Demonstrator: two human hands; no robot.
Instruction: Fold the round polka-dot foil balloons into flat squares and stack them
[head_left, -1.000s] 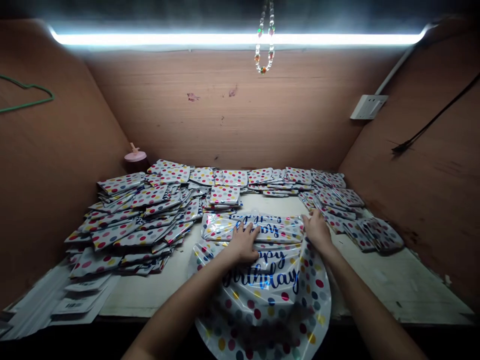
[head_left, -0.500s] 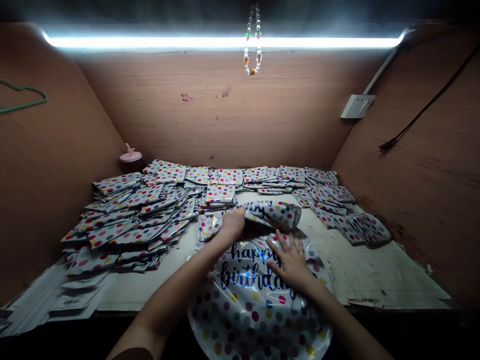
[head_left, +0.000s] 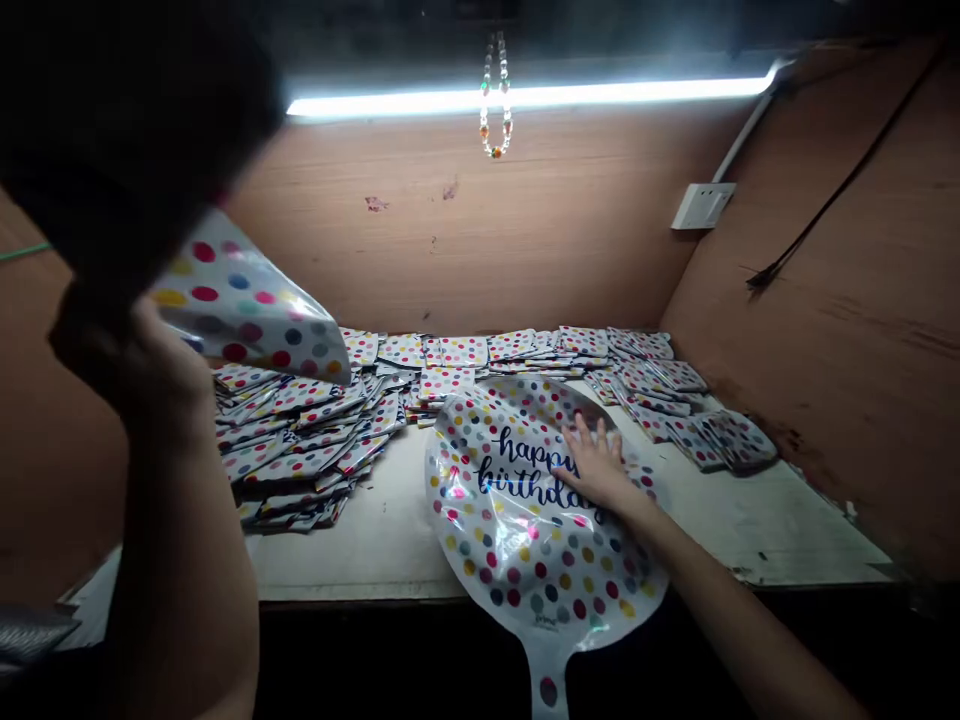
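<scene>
A flat foil balloon [head_left: 517,555] with coloured dots and blue "happy birthday" lettering lies on the table, its tail hanging over the front edge. My right hand [head_left: 598,468] rests on it with fingers spread, over the end of the lettering. At the left, my left hand [head_left: 142,365] is raised and closed around another dotted foil balloon [head_left: 259,315]. That balloon's upper part is a dark, blurred shape near the camera. Folded dotted balloons [head_left: 300,435] are piled behind and below my left hand.
More folded balloons [head_left: 517,348] run along the back of the table [head_left: 352,560], with others [head_left: 720,440] at the right. A bead string [head_left: 496,125] hangs before the lamp. A socket [head_left: 703,206] and dark cable [head_left: 847,190] are on the right wall.
My left hand has gone from the middle of the table up to the left, carrying a dotted balloon. The lettered balloon now shows its full round shape and tail; my right hand stays on it.
</scene>
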